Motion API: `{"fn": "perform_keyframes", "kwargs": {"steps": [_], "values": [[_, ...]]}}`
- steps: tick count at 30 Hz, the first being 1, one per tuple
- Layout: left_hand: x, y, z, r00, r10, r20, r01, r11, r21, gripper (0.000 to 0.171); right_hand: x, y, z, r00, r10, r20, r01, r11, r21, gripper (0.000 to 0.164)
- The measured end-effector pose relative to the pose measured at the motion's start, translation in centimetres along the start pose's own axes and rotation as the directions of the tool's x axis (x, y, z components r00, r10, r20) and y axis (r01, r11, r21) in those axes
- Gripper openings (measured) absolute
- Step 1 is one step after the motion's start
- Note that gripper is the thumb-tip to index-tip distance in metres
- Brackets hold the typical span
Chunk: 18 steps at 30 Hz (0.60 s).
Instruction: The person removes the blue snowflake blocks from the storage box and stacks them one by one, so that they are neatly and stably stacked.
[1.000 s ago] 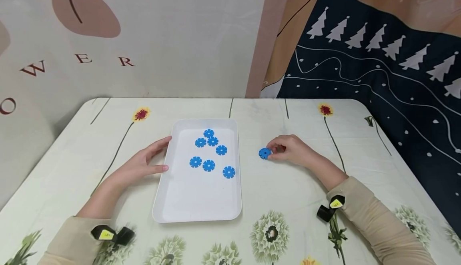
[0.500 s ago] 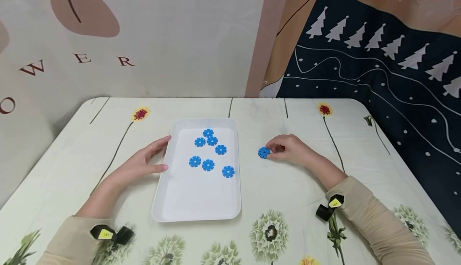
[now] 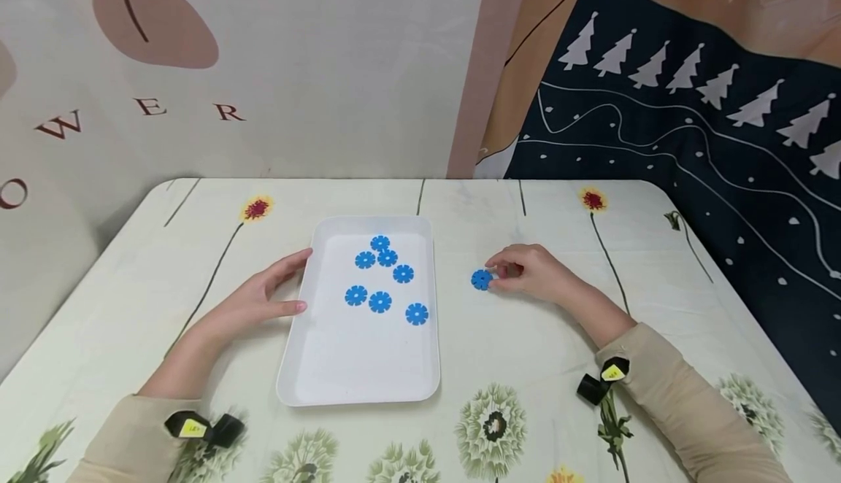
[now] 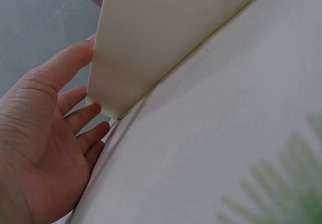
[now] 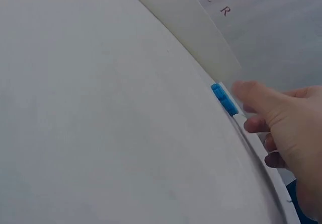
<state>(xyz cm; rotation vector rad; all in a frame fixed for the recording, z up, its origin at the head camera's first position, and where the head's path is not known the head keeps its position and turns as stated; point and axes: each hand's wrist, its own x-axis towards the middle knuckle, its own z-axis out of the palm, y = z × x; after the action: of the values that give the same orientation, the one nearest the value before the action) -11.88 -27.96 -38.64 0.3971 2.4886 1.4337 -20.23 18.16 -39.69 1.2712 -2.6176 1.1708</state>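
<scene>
A white tray (image 3: 358, 366) lies on the table, with several blue notched interlocking discs (image 3: 379, 302) spread over its far half. At the tray's left wall is my left hand (image 3: 252, 304), its fingers and thumb spread and touching the rim; the left wrist view shows the hand (image 4: 55, 133) against the tray's outer wall (image 4: 146, 38). Right of the tray, another blue disc (image 3: 482, 279) lies on the tablecloth. My right hand (image 3: 528, 273) is beside it, fingertips loosely bent around its right edge. In the right wrist view, a small gap separates the disc (image 5: 224, 99) from the blurred thumb.
A flower-print cloth (image 3: 525, 366) covers the table. Behind its far edge hangs a pale curtain (image 3: 328, 67) with letters, and a dark cloth (image 3: 657, 118) with trees hangs at the right. Each sleeve carries a black wrist camera (image 3: 594, 388).
The fingers of my right hand have loosened from the blue disc, which stays in nearly the same place. My left hand and the tray have not visibly moved.
</scene>
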Motion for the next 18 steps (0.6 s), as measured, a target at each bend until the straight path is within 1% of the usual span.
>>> {"fn": "perform_keyframes", "kwargs": {"steps": [5,8,11,13,18], "values": [[0.0,0.0,0.0,1.0,0.001,-0.001,-0.001,1.0,0.007,0.085,0.2,-1.2,-0.6,0.997,-0.043,-0.065,0.043,0.999,-0.015,0.024],[0.0,0.0,0.0,1.0,0.0,-0.002,0.0,1.0,0.011,0.085,0.4,-2.4,-0.7,0.995,-0.043,-0.093,0.041,0.999,-0.023,0.024],[0.0,0.0,0.0,1.0,-0.001,-0.001,0.001,1.0,0.018,0.085,0.5,-3.6,-0.6,0.99,-0.063,-0.125,0.062,0.998,-0.011,0.024],[0.0,0.0,0.0,1.0,-0.002,-0.001,0.002,1.0,0.023,0.085,0.7,-4.5,-0.3,0.986,-0.091,-0.141,0.091,0.996,-0.001,0.025],[0.0,-0.1,0.0,1.0,0.0,-0.002,0.0,1.0,0.021,0.085,1.6,-6.3,0.5,0.978,-0.144,-0.15,0.145,0.989,-0.002,0.027]]}}
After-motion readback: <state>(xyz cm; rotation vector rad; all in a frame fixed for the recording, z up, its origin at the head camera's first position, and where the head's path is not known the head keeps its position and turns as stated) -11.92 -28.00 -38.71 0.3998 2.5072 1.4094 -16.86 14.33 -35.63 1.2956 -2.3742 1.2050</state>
